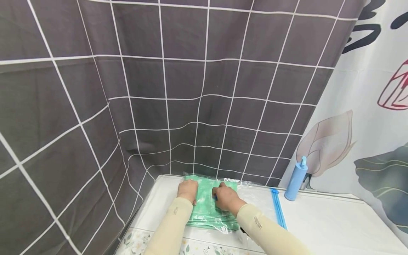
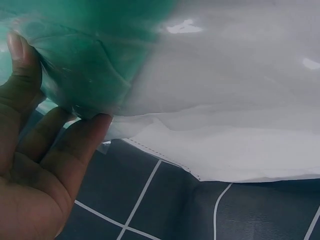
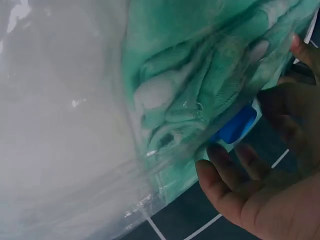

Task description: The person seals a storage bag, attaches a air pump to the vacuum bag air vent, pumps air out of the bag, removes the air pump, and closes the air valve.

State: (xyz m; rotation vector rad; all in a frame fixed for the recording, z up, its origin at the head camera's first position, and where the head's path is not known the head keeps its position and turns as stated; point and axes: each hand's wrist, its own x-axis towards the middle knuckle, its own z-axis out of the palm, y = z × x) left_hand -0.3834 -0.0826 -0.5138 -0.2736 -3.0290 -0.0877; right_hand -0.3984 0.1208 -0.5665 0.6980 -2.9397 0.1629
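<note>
A clear plastic storage bag [image 1: 255,193] with a folded green garment [image 1: 205,191] inside lies on the white tabletop. My left hand [image 1: 188,190] grips the bag near its left side; in the left wrist view the thumb and fingers of the left hand [image 2: 50,145] close on plastic over the green fabric. On the bag's middle, my right hand [image 1: 227,197] has curled fingers. The right wrist view shows a blue plastic piece [image 3: 237,125] between the thumb and fingers of the right hand [image 3: 270,165], which hold the bag; the exact contact is partly hidden.
A blue zip strip [image 1: 279,209] runs along the bag's right end. A light-blue hand pump [image 1: 296,180] stands upright to its right. Dark gridded cloth [image 1: 191,81] hangs behind and left; floral cloth [image 1: 135,241] covers the front.
</note>
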